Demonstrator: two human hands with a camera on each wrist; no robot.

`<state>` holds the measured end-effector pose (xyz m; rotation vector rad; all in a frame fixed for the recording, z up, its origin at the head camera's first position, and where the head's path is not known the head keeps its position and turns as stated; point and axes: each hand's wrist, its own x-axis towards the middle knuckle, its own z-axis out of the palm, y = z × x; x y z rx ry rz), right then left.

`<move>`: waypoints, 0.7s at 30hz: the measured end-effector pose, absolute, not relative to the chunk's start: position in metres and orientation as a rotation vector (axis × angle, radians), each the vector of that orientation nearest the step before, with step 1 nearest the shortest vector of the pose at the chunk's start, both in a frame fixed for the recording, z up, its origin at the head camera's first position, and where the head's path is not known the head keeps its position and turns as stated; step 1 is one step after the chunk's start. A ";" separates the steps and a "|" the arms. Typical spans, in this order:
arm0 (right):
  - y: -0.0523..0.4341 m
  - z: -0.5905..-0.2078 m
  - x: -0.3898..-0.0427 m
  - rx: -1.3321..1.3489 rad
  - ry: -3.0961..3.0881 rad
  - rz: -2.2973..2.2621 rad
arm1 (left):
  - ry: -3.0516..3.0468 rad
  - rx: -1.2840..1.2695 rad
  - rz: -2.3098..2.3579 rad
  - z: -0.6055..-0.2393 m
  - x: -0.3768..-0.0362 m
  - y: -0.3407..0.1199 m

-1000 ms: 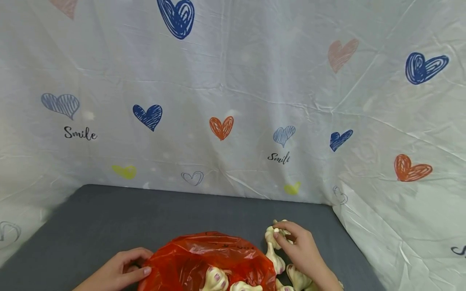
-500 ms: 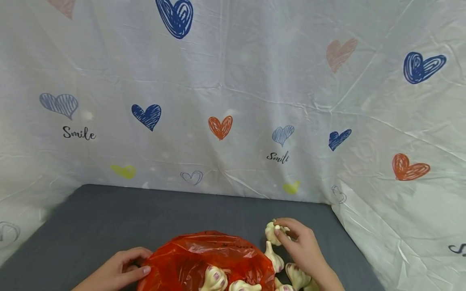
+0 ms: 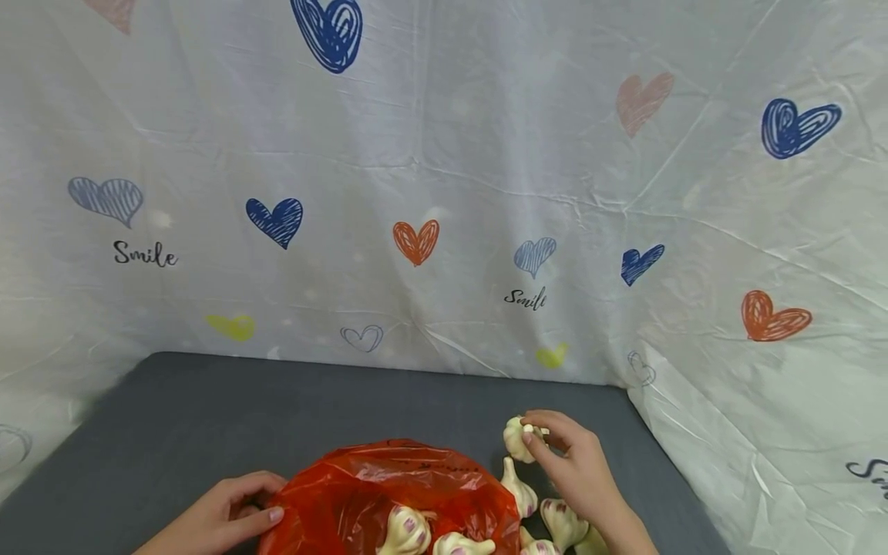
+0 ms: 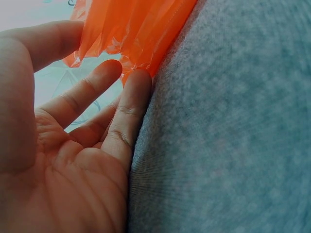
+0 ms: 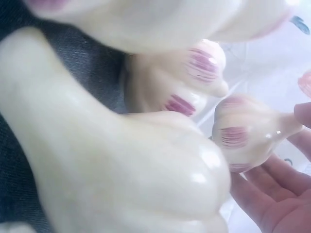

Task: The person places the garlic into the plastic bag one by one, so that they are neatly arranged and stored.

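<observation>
Hands first: the right hand (image 3: pixel 572 466) curls its fingertips (image 3: pixel 529 435) round a garlic (image 3: pixel 516 439) and pinches it at the far end of a little heap, while the left hand (image 3: pixel 222 512) grips the edge of the red bag (image 3: pixel 388 489) with its thumb on top and its fingers under the thin plastic. That garlic sits on the tabletop (image 3: pixel 277 401), just to the right of the bag and a bit farther back than the bag's mouth, so the bag lies to the left of the right hand and close by. It is much nearer the right hand than the left, which is well apart across the bag. I cannot tell which way its stalk points, because the fingers hide part of it. From the right wrist view the garlic (image 5: pixel 248 138) looks smooth, shiny and cream white, with pink-purple stripes, a fat round body and a thin neck. More garlic (image 3: pixel 520 493) lies just beside the right hand, touching one another, and some (image 3: pixel 405 532) rests inside the bag. The bag is thin, crinkly and see-through orange-red (image 4: pixel 131 34). The tabletop is dark grey and looks like soft felt (image 4: pixel 233 136). Behind it all hangs a white sheet (image 3: pixel 444 154) with creases, drawn hearts and the word "Smile".
</observation>
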<state>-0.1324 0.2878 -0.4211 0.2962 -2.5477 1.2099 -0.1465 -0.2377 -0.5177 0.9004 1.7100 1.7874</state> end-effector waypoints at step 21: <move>0.281 -0.408 -0.123 0.359 -2.501 1.208 | 1.741 0.903 1.774 -0.514 -0.145 -0.237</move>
